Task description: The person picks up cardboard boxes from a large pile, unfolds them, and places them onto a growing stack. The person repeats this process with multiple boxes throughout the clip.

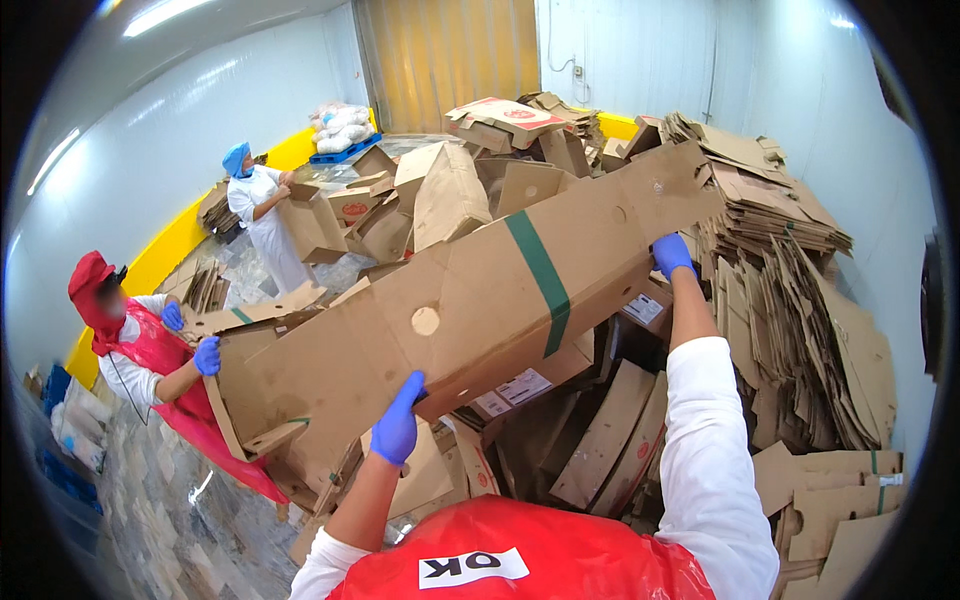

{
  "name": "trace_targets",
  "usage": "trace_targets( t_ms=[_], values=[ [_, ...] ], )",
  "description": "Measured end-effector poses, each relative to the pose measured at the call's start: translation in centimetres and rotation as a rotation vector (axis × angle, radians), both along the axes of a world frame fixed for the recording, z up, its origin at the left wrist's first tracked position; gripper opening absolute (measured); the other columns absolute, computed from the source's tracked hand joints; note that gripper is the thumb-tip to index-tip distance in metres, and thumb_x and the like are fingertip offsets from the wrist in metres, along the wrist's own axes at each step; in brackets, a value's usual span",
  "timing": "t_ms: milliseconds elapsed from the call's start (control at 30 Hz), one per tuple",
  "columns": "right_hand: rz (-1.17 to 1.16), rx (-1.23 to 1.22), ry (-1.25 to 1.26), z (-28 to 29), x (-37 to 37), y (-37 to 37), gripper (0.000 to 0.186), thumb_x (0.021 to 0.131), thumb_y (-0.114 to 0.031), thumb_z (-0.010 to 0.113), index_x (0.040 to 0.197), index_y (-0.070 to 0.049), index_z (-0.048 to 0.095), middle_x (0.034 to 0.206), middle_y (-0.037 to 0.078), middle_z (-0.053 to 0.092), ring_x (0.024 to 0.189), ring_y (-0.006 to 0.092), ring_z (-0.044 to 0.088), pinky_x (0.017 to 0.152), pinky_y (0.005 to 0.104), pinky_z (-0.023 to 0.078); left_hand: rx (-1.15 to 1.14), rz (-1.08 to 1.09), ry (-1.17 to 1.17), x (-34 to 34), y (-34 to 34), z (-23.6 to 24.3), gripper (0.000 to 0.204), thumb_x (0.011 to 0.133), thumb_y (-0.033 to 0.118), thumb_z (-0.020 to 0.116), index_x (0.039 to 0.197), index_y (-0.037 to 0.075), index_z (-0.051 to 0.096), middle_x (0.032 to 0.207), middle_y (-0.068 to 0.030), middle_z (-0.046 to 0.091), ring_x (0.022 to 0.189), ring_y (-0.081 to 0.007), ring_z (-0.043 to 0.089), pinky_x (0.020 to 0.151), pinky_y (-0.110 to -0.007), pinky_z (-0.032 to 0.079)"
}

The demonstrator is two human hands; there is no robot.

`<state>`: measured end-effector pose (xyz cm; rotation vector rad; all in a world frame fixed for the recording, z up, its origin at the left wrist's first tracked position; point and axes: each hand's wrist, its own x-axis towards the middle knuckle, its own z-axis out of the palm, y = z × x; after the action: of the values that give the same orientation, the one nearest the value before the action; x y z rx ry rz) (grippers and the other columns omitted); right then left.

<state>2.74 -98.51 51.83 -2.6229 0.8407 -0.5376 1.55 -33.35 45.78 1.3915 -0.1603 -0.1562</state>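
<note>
The large cardboard box point(475, 300), aslant above the carton heap point(605, 430), is judged light, fairly stiff, prone to buckling at flaps — best held by folded edges — with right hand point(672, 255) pinching an edge, left hand point(396, 425) touching, closure indeterminable

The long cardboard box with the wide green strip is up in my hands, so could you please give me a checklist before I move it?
1. Left hand on the long cardboard box: ok, at its near edge.
2. Right hand on it: ok, toward its right end.
3. Firm grip: cannot tell, fingers partly hidden.
4. Green strip removed: not ok, it runs across the box.
5. Left end clear of the red-aproned co-worker: not ok, their hands hold cardboard there.
6. Space below clear: not ok, loose boxes lie there.
</note>
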Motion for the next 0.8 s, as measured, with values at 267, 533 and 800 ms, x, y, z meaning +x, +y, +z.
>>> trace_targets(
  t_ms=[267, 533, 800],
  values=[
    [-0.14, 1.347, -0.7, -3.0, -2.2, -4.6, 0.081, 0.086, -0.083, 0.052, 0.101, -0.005, 0.067, 0.078, 0.01, 0.064, 0.061, 0.028, 0.058, 0.064, 0.0487, 0.055, -0.31, 0.197, 0.177, 3.0, 1.6, -0.3, 0.015, 0.093, 0.02, 0.077, 0.104, 0.011, 0.071, 0.092, 0.0001, 0.068, 0.08, -0.0145, 0.062, 0.075, -0.031, 0.051],
    [-0.054, 1.342, -0.54, -2.8, -4.5, -4.0, 0.081, 0.075, -0.078, 0.071, 0.113, -0.008, 0.061, 0.094, 0.011, 0.06, 0.074, 0.0237, 0.06, 0.067, 0.0374, 0.055, -0.234, 0.214, 0.27, 8.9, 1.6, -2.7, 0.033, 0.093, 0.017, 0.077, 0.124, 0.008, 0.068, 0.113, -0.0036, 0.069, 0.099, -0.0185, 0.064, 0.084, -0.034, 0.055],
    [0.242, 0.396, -0.786, -1.8, -3.4, -7.9, 0.039, 0.095, -0.044, 0.067, 0.087, -0.006, 0.066, 0.072, 0.004, 0.058, 0.057, 0.0162, 0.055, 0.054, 0.0329, 0.045, -0.244, 0.208, 0.161, 8.6, -1.2, -1.4, 0.037, 0.093, 0.015, 0.076, 0.128, 0.008, 0.065, 0.118, -0.0028, 0.069, 0.103, -0.0182, 0.064, 0.086, -0.033, 0.054]
  ],
)
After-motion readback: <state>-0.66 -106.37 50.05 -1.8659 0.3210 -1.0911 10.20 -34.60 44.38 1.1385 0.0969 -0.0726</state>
